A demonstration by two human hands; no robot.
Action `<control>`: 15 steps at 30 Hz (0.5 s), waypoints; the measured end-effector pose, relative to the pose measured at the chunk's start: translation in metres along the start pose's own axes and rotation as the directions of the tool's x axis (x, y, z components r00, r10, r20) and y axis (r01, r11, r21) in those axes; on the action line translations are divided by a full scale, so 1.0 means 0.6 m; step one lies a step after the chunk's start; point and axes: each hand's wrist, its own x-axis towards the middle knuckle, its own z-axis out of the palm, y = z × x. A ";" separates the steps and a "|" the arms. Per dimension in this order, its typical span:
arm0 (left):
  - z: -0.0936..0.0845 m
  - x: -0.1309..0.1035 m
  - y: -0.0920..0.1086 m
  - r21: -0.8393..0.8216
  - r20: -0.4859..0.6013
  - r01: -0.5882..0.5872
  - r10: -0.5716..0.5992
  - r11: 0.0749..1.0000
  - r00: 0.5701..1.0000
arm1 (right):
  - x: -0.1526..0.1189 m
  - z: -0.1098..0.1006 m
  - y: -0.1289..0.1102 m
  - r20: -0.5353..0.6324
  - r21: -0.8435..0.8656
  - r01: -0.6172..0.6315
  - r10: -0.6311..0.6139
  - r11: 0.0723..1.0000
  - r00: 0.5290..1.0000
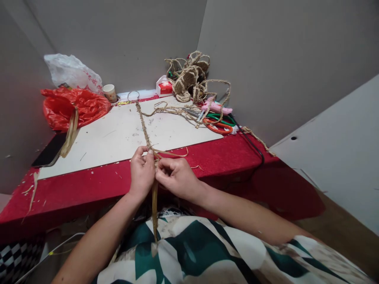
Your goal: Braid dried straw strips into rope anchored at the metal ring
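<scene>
A braided straw cord (pixel 143 125) runs from a metal ring (pixel 133 96) at the back of the table toward me. Near the table's front edge, my left hand (pixel 142 169) pinches the cord's near end, thumb on top. Close against it, my right hand (pixel 174 175) has its fingers closed on the straw strands at the same spot. One flat straw strip (pixel 154 205) hangs down from between the hands toward my lap. A thin loose strand (pixel 174 154) curls out to the right above my right hand.
A white board (pixel 109 138) lies on the red-covered table (pixel 89 187). Left are a red plastic bag (pixel 74 108) with straw strips, a black phone (pixel 50 150) and a paper cup (pixel 109 93). Right are coiled straw rope (pixel 189 81), scissors (pixel 219 126) and a pink glue gun (pixel 217 107).
</scene>
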 end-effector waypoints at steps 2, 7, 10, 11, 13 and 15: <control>0.000 -0.001 0.002 0.001 -0.007 0.013 -0.013 1.000 1.000 | 0.002 -0.004 0.005 -0.034 -0.063 -0.007 0.004 0.998 0.999; 0.003 -0.005 0.010 -0.076 0.010 0.064 -0.064 0.995 0.998 | -0.001 -0.026 0.001 -0.049 0.108 -0.158 0.164 0.982 0.985; 0.003 -0.003 0.007 -0.126 0.004 0.064 -0.064 0.990 0.998 | 0.003 -0.058 -0.003 -0.179 0.244 -0.161 0.207 0.956 0.962; 0.002 -0.002 0.005 -0.129 -0.004 0.061 -0.062 0.990 0.998 | 0.007 -0.076 -0.002 -0.252 0.277 -0.136 0.209 0.951 0.945; 0.000 0.000 -0.001 -0.137 -0.009 0.059 -0.060 0.989 0.998 | 0.017 -0.126 -0.001 -0.391 0.355 -0.070 0.216 0.932 0.895; -0.002 0.002 -0.004 -0.142 -0.007 0.055 -0.057 0.988 0.998 | 0.020 -0.191 -0.006 -0.489 0.412 0.003 0.218 0.911 0.845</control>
